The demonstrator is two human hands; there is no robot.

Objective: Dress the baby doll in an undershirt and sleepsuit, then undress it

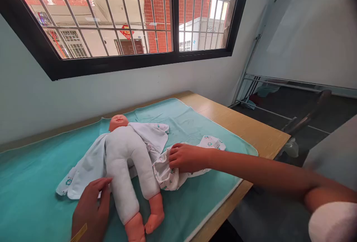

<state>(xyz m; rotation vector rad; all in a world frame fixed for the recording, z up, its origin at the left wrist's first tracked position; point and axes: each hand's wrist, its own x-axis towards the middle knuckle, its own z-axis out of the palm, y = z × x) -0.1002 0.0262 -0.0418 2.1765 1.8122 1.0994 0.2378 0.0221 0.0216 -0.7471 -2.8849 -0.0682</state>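
Note:
A baby doll (pixel 122 156) with a white cloth body lies on its back, its head toward the wall. Under it a white printed baby shirt (pixel 89 167) is spread open to both sides. My left hand (pixel 93 206) is beside the doll's leg on the left, fingertips at the white cloth, thumb apart; it holds nothing that I can see. To the right of the doll, my right hand (pixel 188 157) lies over printed baby pants (pixel 167 171), its fingers curled on the bunched fabric. Part of the pants is hidden under that hand and forearm.
A teal cloth (pixel 184 123) covers much of the wooden table (pixel 223 113). Behind it are a wall and a barred window (pixel 117 63). A whiteboard on a metal stand (pixel 304 33) is at the right, beyond the table's edge.

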